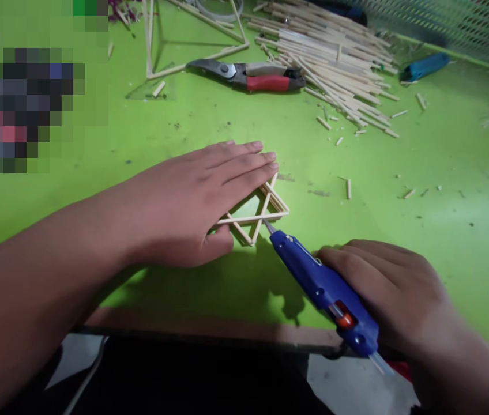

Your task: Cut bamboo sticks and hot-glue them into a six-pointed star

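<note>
A small frame of thin wooden sticks (266, 208) lies flat on the green table (400, 230). My left hand (192, 202) lies flat on top of it, fingers stretched out and together, covering its left part. My right hand (394, 288) is closed round a blue glue gun (324, 285). The gun's metal tip touches a joint at the lower right of the stick frame.
Red-handled cutters (253, 76) lie at the back centre beside a heap of wooden sticks (331, 57). A larger stick frame (192, 40) stands at the back left. A blue tool (425, 66) lies at the back right. Short stick offcuts are scattered about.
</note>
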`<state>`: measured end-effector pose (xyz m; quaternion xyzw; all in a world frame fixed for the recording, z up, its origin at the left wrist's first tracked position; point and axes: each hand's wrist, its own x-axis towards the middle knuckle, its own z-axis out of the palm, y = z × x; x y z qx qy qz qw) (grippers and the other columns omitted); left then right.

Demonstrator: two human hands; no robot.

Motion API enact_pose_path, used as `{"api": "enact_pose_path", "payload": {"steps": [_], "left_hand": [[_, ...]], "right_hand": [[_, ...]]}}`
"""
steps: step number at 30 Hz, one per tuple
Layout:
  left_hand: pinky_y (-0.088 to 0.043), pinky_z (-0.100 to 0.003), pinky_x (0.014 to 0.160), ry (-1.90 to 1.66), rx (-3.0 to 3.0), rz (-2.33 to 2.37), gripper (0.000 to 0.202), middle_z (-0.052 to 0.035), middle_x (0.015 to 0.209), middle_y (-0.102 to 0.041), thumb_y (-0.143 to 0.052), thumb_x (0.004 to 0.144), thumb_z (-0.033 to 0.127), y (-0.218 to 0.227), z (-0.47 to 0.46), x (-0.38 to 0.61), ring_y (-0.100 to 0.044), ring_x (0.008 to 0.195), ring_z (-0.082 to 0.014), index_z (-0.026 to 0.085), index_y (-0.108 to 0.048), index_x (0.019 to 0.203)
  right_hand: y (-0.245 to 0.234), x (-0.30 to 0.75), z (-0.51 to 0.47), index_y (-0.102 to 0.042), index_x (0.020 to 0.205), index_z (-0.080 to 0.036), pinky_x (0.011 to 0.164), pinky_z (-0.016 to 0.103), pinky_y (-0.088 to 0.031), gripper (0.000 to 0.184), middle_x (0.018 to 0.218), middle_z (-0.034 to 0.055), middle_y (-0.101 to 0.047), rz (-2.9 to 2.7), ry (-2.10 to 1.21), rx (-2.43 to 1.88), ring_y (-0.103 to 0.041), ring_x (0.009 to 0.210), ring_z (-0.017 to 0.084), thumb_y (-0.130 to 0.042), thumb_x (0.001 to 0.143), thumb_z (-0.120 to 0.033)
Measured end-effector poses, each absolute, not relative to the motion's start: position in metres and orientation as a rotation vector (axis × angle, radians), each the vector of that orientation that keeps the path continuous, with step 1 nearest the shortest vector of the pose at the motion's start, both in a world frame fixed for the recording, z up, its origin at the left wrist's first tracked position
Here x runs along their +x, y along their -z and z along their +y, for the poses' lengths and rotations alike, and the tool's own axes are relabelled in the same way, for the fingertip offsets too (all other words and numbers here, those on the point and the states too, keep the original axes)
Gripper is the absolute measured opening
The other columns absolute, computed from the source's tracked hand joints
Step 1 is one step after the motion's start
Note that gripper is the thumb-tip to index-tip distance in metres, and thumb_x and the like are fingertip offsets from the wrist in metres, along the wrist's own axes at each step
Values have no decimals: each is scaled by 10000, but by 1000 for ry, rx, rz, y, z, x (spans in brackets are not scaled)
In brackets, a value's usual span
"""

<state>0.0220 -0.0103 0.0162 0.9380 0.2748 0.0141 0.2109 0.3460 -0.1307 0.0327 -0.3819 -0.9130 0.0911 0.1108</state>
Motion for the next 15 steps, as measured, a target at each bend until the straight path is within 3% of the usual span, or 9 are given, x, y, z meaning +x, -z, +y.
{"api": "enact_pose_path", "payload": {"steps": [7, 12, 15], "left_hand": [[-105, -514, 1488, -56, 2611, 739, 942, -4, 1949, -171, -551, 1035, 521, -15, -9, 21, -199, 1793, -376, 256, -208, 1872], [-89, -498, 1485, -70, 2612, 729, 932, -33, 1944, -171, -495, 1028, 519, -12, -8, 19, -172, 1799, -361, 185, -245, 1861], [-82, -506, 1489, -63, 2522, 776, 918, 67, 1941, -193, -500, 1019, 586, -13, -8, 20, -177, 1798, -370, 298, -273, 1861]], "right_hand": [[-36, 346, -132, -658, 1185, -155, 670, 370, -476, 154, 824, 34, -684, -2672, -272, -1165, -638, 700, 211, -520, 1140, -106], [-34, 346, -133, -654, 1209, -199, 669, 374, -489, 163, 834, 23, -699, -2667, -268, -1186, -654, 703, 216, -535, 1128, -121], [-31, 347, -133, -652, 1211, -214, 672, 376, -498, 167, 834, 18, -701, -2650, -241, -1162, -659, 706, 219, -541, 1124, -124]]}}
